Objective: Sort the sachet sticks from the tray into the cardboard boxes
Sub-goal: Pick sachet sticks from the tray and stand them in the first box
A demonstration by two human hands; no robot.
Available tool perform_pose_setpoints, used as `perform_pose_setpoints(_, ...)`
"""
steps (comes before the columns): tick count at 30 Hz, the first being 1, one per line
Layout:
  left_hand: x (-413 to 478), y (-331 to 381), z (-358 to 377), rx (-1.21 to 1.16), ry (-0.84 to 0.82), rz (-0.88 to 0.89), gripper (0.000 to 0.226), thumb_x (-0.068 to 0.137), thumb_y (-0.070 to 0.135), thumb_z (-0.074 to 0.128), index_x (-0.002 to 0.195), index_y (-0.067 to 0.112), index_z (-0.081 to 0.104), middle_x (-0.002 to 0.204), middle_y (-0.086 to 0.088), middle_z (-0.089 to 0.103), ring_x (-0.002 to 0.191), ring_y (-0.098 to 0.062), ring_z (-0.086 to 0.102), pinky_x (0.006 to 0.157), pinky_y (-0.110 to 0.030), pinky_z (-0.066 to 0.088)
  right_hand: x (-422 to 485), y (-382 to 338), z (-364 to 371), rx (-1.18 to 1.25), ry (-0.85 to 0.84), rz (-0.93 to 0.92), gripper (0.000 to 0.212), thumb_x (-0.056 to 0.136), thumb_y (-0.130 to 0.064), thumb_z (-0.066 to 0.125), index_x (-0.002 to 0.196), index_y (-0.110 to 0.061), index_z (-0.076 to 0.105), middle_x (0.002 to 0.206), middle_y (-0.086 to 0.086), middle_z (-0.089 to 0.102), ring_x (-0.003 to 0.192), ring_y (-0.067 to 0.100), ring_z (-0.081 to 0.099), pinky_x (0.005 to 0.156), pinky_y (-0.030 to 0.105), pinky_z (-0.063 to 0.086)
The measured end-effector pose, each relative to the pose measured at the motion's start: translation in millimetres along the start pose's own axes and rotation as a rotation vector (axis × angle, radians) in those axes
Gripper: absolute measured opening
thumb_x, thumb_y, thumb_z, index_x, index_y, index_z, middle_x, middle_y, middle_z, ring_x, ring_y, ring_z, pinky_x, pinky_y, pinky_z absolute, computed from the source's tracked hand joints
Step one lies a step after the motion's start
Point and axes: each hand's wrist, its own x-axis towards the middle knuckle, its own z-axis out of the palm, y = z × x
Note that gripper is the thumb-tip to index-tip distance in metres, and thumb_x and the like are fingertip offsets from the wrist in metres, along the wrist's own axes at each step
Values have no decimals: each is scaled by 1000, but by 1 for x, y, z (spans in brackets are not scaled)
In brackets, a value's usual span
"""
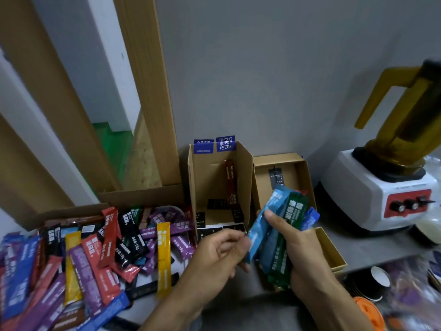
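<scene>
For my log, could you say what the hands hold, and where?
Right hand grips a sachet bundle mid-length; left hand pinches the light-blue sachet near its bottom.

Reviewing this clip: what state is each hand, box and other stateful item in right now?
Left hand: pinching the light blue stick.
Right hand: gripping a bundle of sticks.
Tall box: open, with a brown stick upright inside.
Low box: open.
Tray pile: loose, unsorted.
Blender jug: seated on its base.
</scene>
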Motion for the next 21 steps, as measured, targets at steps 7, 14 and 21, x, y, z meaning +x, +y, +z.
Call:
perform_pose_setpoints(7, -12, -4, 3, 60, 98, -7, 9, 90, 21, 65, 97, 16, 69, 88, 2, 73, 73, -2, 68, 56, -11, 47, 5, -9, 4, -171, 63, -107, 29, 78, -31, 78, 101, -16, 71, 94, 9, 74, 87, 23, 73, 70, 36, 58)
perform_pose_setpoints(14, -14, -16, 7, -90, 212, 17, 11, 92, 16, 63, 103, 12, 65, 88, 3, 74, 79, -16, 73, 62, -24, 55, 7, -19, -4, -135, 121, -68, 22, 86, -26, 74, 102, -12, 70, 92, 9, 69, 84, 23, 66, 74, 40, 52)
perform_pose_setpoints(21, 15, -2, 1, -398, 693, 325, 20, 95, 9, 60, 114, 10, 60, 95, -10, 74, 78, -14, 68, 71, -23, 55, -14, 0, -8, -312, 6, 14, 17, 86, -18, 74, 102, -14, 72, 80, 3, 77, 71, 6, 70, 69, 29, 45)
